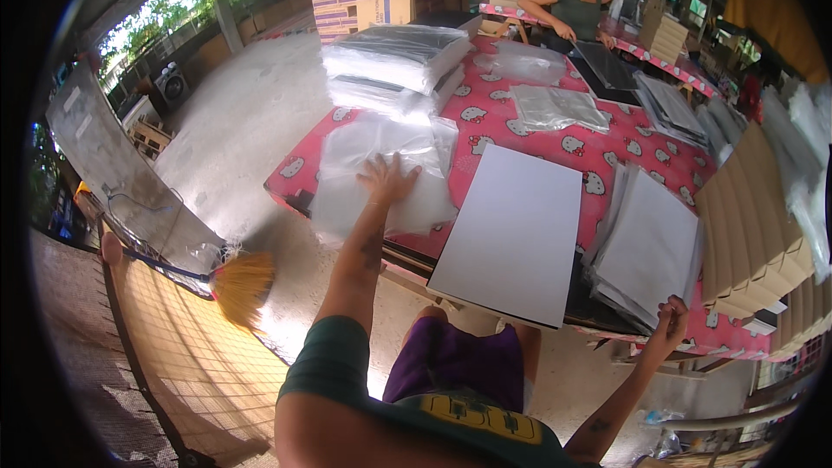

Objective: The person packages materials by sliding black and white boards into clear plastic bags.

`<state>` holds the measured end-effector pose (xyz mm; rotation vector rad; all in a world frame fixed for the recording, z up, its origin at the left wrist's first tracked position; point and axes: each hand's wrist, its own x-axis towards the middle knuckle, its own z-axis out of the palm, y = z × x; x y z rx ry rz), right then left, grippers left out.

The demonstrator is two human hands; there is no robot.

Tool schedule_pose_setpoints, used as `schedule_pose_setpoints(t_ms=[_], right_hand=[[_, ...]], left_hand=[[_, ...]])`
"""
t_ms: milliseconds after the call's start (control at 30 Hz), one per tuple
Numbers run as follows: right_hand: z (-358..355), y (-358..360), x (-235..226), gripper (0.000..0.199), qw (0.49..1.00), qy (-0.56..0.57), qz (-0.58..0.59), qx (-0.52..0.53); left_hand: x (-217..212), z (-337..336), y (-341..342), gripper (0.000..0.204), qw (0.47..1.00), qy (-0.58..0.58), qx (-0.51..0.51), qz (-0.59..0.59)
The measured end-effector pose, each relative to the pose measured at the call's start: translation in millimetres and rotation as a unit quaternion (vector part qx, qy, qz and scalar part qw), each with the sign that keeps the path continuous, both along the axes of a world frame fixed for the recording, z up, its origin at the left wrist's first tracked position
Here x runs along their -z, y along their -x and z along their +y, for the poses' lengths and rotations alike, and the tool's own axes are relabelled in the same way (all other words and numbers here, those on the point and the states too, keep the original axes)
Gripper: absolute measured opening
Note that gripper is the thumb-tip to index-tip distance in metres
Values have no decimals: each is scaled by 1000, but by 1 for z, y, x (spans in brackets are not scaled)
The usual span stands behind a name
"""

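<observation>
My left hand [388, 180] lies with its fingers spread on a pile of clear plastic bags [347, 199] at the table's left front. Directly before me, a white board [516, 225] rests flat, its near end reaching the table's front edge. To its right is a loose, slightly fanned stack of white sheets [650, 238], some with clear plastic at their edges. My right hand [667, 327] is at the near right corner of that stack, fingers curled together; whether they pinch a sheet is too small to tell.
Plastic-wrapped stacks [394, 65] stand behind the bags. Upright brown cardboard pieces [750, 217] line the right side of the pink patterned tablecloth [468, 113]. More clear bags [559, 107] lie farther back. Across the table, a person [579, 4] handles a dark panel [605, 65]. A broom [243, 288] leans at left.
</observation>
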<state>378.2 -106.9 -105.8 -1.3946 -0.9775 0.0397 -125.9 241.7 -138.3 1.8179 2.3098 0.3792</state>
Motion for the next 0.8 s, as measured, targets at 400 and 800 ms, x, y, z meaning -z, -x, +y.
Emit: schedule_pose_setpoints(t_ms=[400,800], right_hand=[[0,0,-8,21,991,-33,111,62],[94,251,-25,33,747,102,325,-571]], left_hand=[[-1,-77,38,11,935,-239,228,-130],[-100,-194,-96,20,826,-154,427,-333]])
